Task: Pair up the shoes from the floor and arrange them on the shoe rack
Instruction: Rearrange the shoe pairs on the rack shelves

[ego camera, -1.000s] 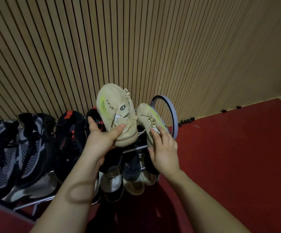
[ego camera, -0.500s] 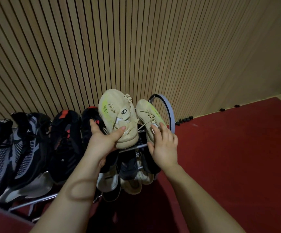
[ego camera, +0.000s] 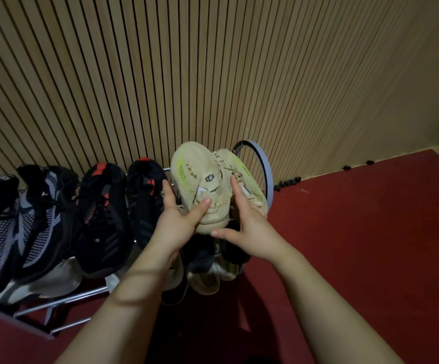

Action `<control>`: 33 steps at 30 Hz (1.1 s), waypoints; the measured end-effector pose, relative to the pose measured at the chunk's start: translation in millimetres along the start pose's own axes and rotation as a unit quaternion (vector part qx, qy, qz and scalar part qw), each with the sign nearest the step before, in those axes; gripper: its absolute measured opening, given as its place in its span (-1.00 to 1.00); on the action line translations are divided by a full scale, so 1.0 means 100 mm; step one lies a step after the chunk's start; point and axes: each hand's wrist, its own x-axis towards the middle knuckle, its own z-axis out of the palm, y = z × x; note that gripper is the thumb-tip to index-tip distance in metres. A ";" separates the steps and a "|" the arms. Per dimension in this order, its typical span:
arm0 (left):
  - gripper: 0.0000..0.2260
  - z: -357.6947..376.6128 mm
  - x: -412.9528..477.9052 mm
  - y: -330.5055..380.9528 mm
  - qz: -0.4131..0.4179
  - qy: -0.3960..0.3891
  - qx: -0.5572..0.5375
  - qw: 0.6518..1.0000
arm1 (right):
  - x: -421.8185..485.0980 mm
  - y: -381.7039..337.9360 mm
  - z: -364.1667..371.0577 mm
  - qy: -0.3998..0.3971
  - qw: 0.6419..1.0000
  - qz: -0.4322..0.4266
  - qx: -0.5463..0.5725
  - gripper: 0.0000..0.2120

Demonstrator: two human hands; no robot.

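Note:
Two beige sneakers with neon yellow marks lie side by side at the right end of the rack's top shelf. My left hand (ego camera: 177, 219) holds the heel of the left beige sneaker (ego camera: 200, 182), thumb on top. My right hand (ego camera: 244, 219) rests against the right beige sneaker (ego camera: 250, 179) with fingers spread, index finger between the two shoes. The shoe rack (ego camera: 63, 299) is a metal-bar frame against the slatted wall.
On the top shelf to the left stand a black-and-red pair (ego camera: 105, 214) and a grey-and-black pair (ego camera: 8, 227). More shoes (ego camera: 208, 274) fill the lower shelf. The rack's round blue-grey end ring (ego camera: 267, 166) stands at the right. Red carpet (ego camera: 357, 245) lies beyond it.
The left beige sneaker has come down from a raised tilt and now lies against the right one. My right hand has shifted from the right sneaker's top to its inner side.

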 end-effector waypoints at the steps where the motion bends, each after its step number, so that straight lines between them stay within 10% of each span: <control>1: -0.09 0.01 0.00 -0.01 0.015 -0.011 0.012 1.000 | -0.01 0.00 0.04 -0.001 1.000 0.001 0.020 0.06; 8: -0.04 -0.08 0.08 0.03 -0.068 -0.167 0.138 0.974 | -0.07 0.09 0.09 0.026 0.999 0.040 -0.017 0.01; 13: -0.25 -0.15 0.17 0.18 0.049 -0.109 0.563 0.818 | -0.08 0.13 0.14 0.034 0.989 0.051 -0.134 -0.01; 19: -0.03 -0.12 0.21 0.00 0.100 -0.149 0.635 0.751 | -0.13 0.18 0.23 0.094 0.969 0.034 -0.225 -0.10; 33: -0.17 -0.13 0.52 -0.02 0.147 -0.161 0.578 0.787 | 0.14 0.13 0.21 0.100 0.945 0.011 -0.311 -0.26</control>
